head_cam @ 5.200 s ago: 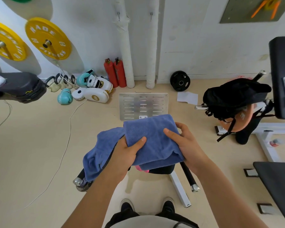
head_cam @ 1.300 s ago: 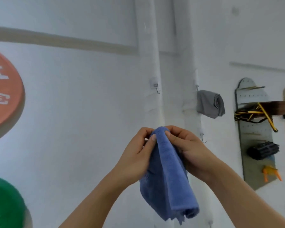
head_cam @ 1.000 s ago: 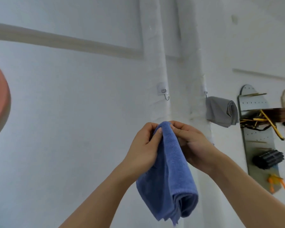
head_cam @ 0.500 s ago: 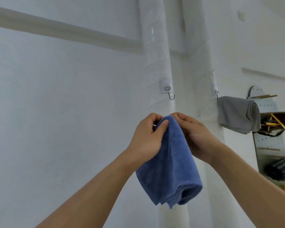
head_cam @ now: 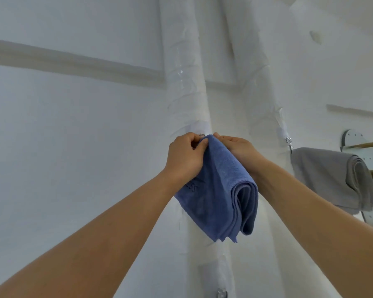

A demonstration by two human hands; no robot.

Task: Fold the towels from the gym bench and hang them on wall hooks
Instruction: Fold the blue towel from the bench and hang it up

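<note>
Left hand [head_cam: 184,157], frame centre: fingers curled, pinching the top corner of the blue towel [head_cam: 221,190] against the left wrapped pipe [head_cam: 187,93]. Likely steadying the edge so it can catch the hook. Only the white hook pad [head_cam: 199,127] shows just above the knuckles; the hook itself is hidden behind hands and cloth, so can't tell if the towel is on yet.

Blue towel: folded in several layers, hangs down and right from the pinch, loose folded end at lower centre, in front of the pipe. Held by the top so the weight drops straight under the hook, I'd judge.

Right hand [head_cam: 238,148], just right of the towel top: fingers narrow, curled onto the same top edge from the other side, tips meeting the left hand's. Two-handed hold probably to stretch the edge over the hook.

Further right: second wrapped pipe [head_cam: 261,93] with its own hook [head_cam: 288,141], gray towel [head_cam: 329,179] already hanging from it, folded, well apart from the blue one. At the right frame edge a perforated board [head_cam: 353,138] with yellow items, partly cut off. Another hook [head_cam: 221,294] sits low on the left pipe, bottom centre.

In the way: nothing between towel and hook but the hands' own occlusion. Risk: thick fold slipping off.
</note>
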